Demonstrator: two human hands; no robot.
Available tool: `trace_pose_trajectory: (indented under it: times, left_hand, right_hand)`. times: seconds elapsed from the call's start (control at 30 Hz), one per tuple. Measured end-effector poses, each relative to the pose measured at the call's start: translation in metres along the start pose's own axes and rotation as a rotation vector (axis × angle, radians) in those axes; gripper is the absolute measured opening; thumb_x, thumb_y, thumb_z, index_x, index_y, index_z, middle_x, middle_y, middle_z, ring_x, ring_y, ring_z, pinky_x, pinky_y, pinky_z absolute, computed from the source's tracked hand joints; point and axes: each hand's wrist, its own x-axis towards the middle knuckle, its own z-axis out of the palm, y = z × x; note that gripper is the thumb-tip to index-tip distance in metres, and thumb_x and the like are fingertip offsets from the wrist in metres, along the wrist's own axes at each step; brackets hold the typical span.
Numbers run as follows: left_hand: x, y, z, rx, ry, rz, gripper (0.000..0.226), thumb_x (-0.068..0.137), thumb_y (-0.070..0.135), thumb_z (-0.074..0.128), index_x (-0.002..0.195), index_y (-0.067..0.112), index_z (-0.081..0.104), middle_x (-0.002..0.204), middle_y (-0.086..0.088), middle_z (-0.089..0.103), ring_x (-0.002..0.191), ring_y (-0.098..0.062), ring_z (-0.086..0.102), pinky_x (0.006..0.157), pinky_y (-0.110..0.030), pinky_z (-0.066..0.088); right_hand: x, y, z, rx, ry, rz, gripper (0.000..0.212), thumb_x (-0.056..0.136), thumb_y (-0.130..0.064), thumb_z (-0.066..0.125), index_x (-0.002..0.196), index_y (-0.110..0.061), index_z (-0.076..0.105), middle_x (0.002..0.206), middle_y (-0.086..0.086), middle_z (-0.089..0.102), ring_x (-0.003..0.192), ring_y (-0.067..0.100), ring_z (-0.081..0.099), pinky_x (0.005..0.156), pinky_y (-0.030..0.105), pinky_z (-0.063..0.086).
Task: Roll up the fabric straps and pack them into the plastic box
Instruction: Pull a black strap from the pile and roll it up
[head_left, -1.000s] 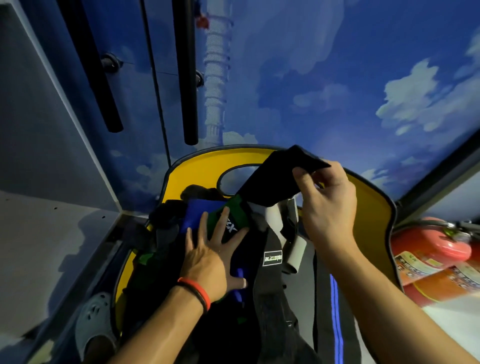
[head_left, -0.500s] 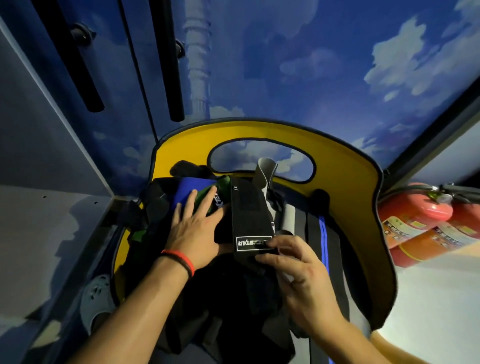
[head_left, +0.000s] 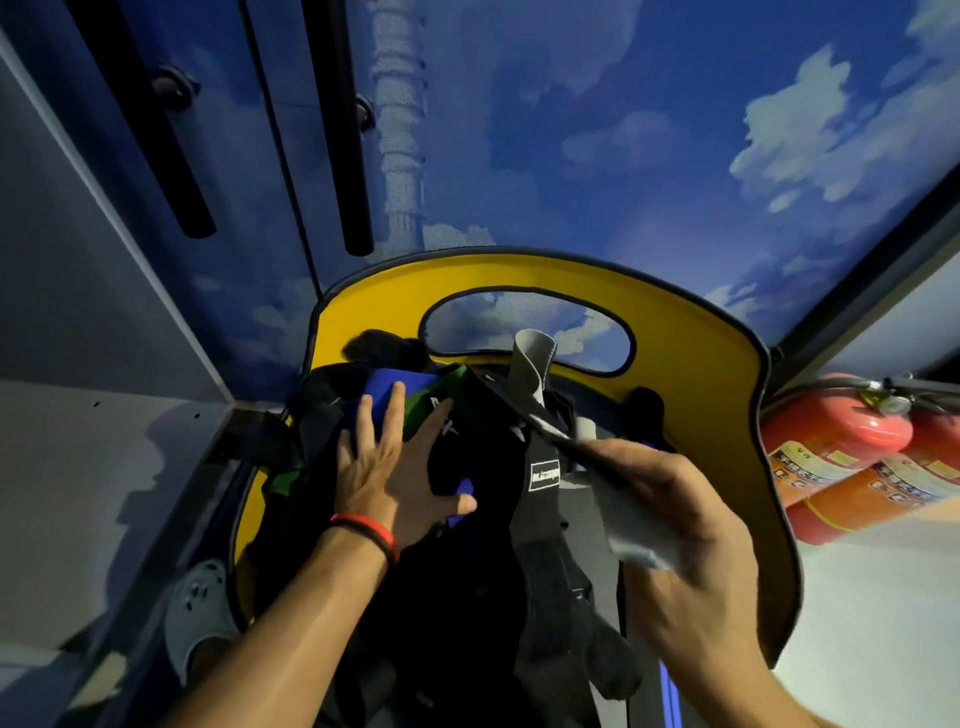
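Pressing my left hand (head_left: 395, 483) flat, fingers spread, on the heap of dark straps (head_left: 467, 623) piled inside the yellow box (head_left: 727, 415). My right hand (head_left: 691, 545), motion-blurred, pinches one black strap (head_left: 545, 431), which runs taut toward the box's far wall. Red extinguishers (head_left: 831, 447) lie just beyond the right wall.

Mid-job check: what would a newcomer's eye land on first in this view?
The bright yellow box sits in the centre, its handle cutout framing the sky-painted wall behind. Inside it, the left hand presses flat on a pile of dark straps, while the right hand grips a blurred grey strap. Red fire extinguishers sit at the right edge.
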Motion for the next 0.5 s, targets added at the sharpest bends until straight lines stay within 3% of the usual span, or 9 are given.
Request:
trace_pose_trajectory:
  times: [0.07,0.1,0.17,0.2,0.27,0.3,0.37,0.43,0.5]
  left_hand:
    - [0.001,0.001,0.002,-0.037,0.051,0.023,0.104,0.065,0.076,0.066,0.152,0.055,0.014,0.167,0.002,-0.015,0.153,-0.034,-0.014,0.120,-0.058,0.007]
    - [0.002,0.003,0.001,-0.098,0.132,0.040,0.090,0.068,0.068,0.064,0.150,0.050,0.032,0.168,-0.002,0.002,0.154,-0.036,-0.002,0.121,-0.055,0.010]
    - [0.005,0.008,-0.005,-0.419,0.291,0.034,0.046,0.078,0.043,0.063,0.121,0.030,0.071,0.152,-0.006,0.044,0.144,-0.034,0.033,0.118,-0.042,0.025]
    - [0.006,0.013,-0.012,-0.626,0.299,-0.019,0.026,0.079,0.036,0.063,0.098,0.026,0.079,0.137,-0.003,0.058,0.133,-0.028,0.047,0.113,-0.035,0.032]
    - [0.005,0.022,-0.022,-0.872,0.222,-0.104,0.022,0.079,0.043,0.061,0.069,0.030,0.074,0.112,0.005,0.066,0.112,-0.016,0.060,0.099,-0.028,0.041]
    - [0.003,0.023,-0.023,-0.863,0.197,-0.081,0.024,0.080,0.047,0.067,0.064,0.030,0.072,0.107,0.006,0.067,0.107,-0.015,0.062,0.097,-0.029,0.043]
    - [0.000,0.023,-0.018,-0.753,0.179,-0.014,0.020,0.079,0.035,0.082,0.064,0.035,0.070,0.113,0.009,0.063,0.112,-0.015,0.060,0.104,-0.032,0.042]
    - [-0.002,0.022,-0.016,-0.801,0.164,-0.007,0.015,0.080,0.024,0.083,0.070,0.028,0.074,0.121,0.008,0.062,0.115,-0.012,0.058,0.104,-0.027,0.039]
    - [-0.002,0.023,-0.019,-0.912,0.215,-0.022,0.007,0.082,0.019,0.081,0.077,0.019,0.077,0.120,0.009,0.064,0.111,-0.007,0.059,0.096,-0.016,0.038]
  right_hand:
    - [-0.003,0.003,0.003,-0.122,-0.129,-0.142,0.033,0.078,0.000,0.079,0.108,-0.012,0.072,0.117,-0.009,0.072,0.114,0.015,0.068,0.098,0.039,0.053]
    - [-0.007,0.008,0.006,-0.182,-0.188,-0.213,0.033,0.080,0.007,0.075,0.108,-0.012,0.072,0.118,-0.010,0.071,0.115,0.014,0.067,0.099,0.043,0.051]
    - [-0.014,0.020,0.010,-0.277,-0.252,-0.327,0.026,0.094,0.001,0.057,0.107,-0.015,0.074,0.120,-0.015,0.069,0.115,0.009,0.065,0.099,0.042,0.049]
    - [-0.018,0.024,0.012,-0.287,-0.289,-0.361,0.028,0.100,-0.007,0.049,0.109,-0.016,0.074,0.121,-0.016,0.068,0.116,0.008,0.064,0.097,0.039,0.050]
    - [-0.023,0.033,0.017,-0.298,-0.421,-0.378,0.028,0.101,-0.017,0.048,0.114,-0.018,0.074,0.123,-0.015,0.067,0.119,0.009,0.062,0.096,0.033,0.052]
    - [-0.025,0.038,0.020,-0.349,-0.494,-0.377,0.027,0.097,-0.017,0.054,0.115,-0.020,0.073,0.124,-0.015,0.066,0.119,0.007,0.060,0.096,0.029,0.051]
    - [-0.021,0.044,0.020,-0.497,-0.725,-0.293,0.037,0.087,-0.021,0.058,0.120,-0.029,0.072,0.129,-0.020,0.063,0.123,-0.002,0.055,0.099,0.023,0.048]
    - [-0.003,0.044,0.018,-0.507,-0.929,-0.029,0.043,0.080,-0.022,0.057,0.119,-0.033,0.072,0.129,-0.021,0.064,0.121,-0.008,0.055,0.101,0.024,0.048]
    - [0.026,0.037,0.022,-0.390,-0.707,0.155,0.036,0.081,-0.016,0.060,0.109,-0.031,0.076,0.110,-0.020,0.072,0.101,-0.006,0.065,0.089,0.028,0.055]
